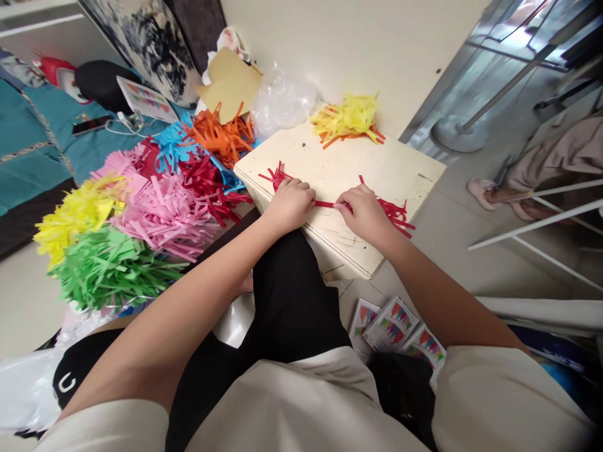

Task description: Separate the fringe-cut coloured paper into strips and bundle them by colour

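A red paper tassel (324, 203) stretches between my two hands, low over a pale wooden board (325, 154). Its middle is twisted into a narrow strip, while loose fringes spread out past each hand. My left hand (291, 202) is closed around the strip on the left side. On the right, my right hand (360, 212) pinches the same strip with its fingers curled. Toward the far edge of the board lies a yellow fringed bundle (347, 118), with orange strips showing under it.
Fringed paper heaps stand at left: green (113, 267), pink (164, 213), yellow (78, 216) and orange (221, 139). A clear plastic bag (285, 103) sits behind the board. Printed packets (393, 323) lie on the floor below. At right are a person's foot (485, 193) and white metal legs (537, 223).
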The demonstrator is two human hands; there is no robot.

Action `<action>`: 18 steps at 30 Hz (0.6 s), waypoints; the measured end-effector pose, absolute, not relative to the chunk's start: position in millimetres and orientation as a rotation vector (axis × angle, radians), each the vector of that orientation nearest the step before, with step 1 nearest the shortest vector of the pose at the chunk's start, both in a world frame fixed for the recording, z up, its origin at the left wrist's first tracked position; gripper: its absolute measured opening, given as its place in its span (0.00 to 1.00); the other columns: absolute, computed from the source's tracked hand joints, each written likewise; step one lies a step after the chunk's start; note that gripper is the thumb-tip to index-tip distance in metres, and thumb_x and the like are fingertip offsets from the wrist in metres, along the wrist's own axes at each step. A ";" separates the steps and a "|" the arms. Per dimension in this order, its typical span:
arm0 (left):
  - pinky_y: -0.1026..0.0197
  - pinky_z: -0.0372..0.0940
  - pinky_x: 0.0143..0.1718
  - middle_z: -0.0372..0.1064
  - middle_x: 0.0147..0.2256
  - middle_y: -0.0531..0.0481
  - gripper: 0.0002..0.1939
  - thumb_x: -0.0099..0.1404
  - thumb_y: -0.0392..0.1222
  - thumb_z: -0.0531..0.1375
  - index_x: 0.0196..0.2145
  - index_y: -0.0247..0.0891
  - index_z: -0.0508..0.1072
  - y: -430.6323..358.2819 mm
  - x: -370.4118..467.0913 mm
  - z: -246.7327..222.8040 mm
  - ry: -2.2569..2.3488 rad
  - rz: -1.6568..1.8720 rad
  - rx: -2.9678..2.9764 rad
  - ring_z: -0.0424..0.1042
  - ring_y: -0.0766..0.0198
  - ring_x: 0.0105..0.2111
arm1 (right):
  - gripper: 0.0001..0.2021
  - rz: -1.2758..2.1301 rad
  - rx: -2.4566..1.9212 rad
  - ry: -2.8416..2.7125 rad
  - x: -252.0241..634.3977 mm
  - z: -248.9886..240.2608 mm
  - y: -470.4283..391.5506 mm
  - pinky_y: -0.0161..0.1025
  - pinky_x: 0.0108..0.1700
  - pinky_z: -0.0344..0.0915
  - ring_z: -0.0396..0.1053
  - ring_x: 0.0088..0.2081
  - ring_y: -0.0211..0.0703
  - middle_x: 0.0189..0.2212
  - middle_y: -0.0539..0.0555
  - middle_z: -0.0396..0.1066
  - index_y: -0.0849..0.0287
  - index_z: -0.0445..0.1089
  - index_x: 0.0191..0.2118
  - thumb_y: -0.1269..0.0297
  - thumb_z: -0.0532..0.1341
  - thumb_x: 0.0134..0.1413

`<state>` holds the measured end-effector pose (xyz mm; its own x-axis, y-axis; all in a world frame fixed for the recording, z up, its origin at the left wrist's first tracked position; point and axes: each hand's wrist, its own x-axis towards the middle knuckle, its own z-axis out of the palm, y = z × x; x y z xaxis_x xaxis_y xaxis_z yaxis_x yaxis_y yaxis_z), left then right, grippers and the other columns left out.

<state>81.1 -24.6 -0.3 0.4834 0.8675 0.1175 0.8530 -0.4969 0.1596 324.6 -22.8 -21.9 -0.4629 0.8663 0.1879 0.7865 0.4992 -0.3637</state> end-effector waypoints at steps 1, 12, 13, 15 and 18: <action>0.38 0.68 0.64 0.84 0.47 0.32 0.16 0.81 0.37 0.58 0.46 0.35 0.88 -23.4 80.6 -0.2 1.535 0.279 2.617 0.78 0.40 0.54 | 0.16 0.332 -1.387 -2.390 324.9 -21.5 -22.0 0.60 0.62 0.67 0.72 0.54 0.65 0.44 0.64 0.84 0.54 0.85 0.46 0.63 0.58 0.80; 0.38 0.70 0.62 0.88 0.50 0.30 0.16 0.81 0.35 0.59 0.48 0.34 0.89 -16.0 81.6 -1.4 1.718 0.234 2.501 0.77 0.37 0.57 | 0.13 0.238 -1.671 -2.290 316.7 -19.9 -24.6 0.62 0.61 0.62 0.74 0.54 0.68 0.42 0.66 0.83 0.55 0.78 0.40 0.63 0.59 0.79; 0.38 0.70 0.62 0.88 0.50 0.30 0.16 0.81 0.35 0.59 0.48 0.34 0.89 -15.9 82.3 -2.5 1.726 0.230 2.513 0.77 0.36 0.58 | 0.13 0.236 -1.678 -2.291 316.2 -20.7 -24.2 0.62 0.60 0.62 0.74 0.54 0.69 0.42 0.66 0.84 0.55 0.77 0.40 0.63 0.59 0.79; 0.37 0.70 0.62 0.88 0.50 0.29 0.15 0.82 0.36 0.59 0.48 0.34 0.88 -16.1 83.2 -4.6 1.727 0.230 2.534 0.77 0.35 0.58 | 0.12 0.223 -1.679 -2.291 315.8 -22.3 -23.5 0.62 0.59 0.62 0.73 0.54 0.69 0.43 0.67 0.84 0.55 0.77 0.40 0.62 0.59 0.79; 0.37 0.70 0.61 0.87 0.49 0.28 0.15 0.82 0.36 0.59 0.48 0.34 0.88 -16.7 83.8 -6.6 1.720 0.245 2.555 0.76 0.35 0.58 | 0.12 0.209 -1.665 -2.286 316.0 -24.5 -23.2 0.62 0.59 0.63 0.73 0.54 0.69 0.43 0.66 0.84 0.54 0.76 0.39 0.62 0.60 0.78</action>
